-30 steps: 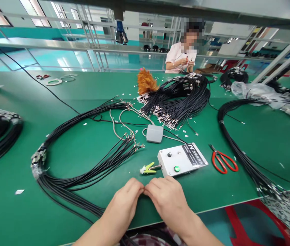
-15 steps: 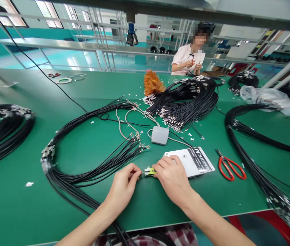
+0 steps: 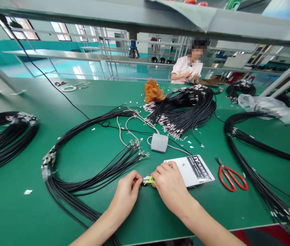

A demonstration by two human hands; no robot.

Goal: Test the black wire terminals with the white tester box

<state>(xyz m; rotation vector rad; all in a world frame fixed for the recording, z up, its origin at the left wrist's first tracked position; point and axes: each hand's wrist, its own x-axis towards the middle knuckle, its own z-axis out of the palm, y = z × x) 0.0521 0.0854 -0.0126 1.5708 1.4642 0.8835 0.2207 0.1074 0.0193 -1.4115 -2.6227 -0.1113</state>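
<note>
Moved since a second ago: my left hand (image 3: 126, 193) and right hand (image 3: 170, 186) went forward from the near edge to the small yellow-green clip (image 3: 148, 180), both pinching there. Step: seating a black wire end at the flat white tester box (image 3: 194, 169); next needs fine alignment. Room: bare green mat (image 3: 211, 205) near-right; red-handled scissors (image 3: 230, 176) right, black cable bundle (image 3: 83, 181) left.

- Both forearms come up from the lower edge of the view, bare, angled inward so the hands meet near the middle.
- The left hand (image 3: 126, 194) is knuckles-up, fingers curled, thumb and forefinger tips pinched together at its right side.
- The right hand (image 3: 170, 186) is palm-down, fingers bent, fingertips (image 3: 157, 171) pointing left toward the other hand.
- The two hands' fingertips are just beside each other, nearly touching.
</note>
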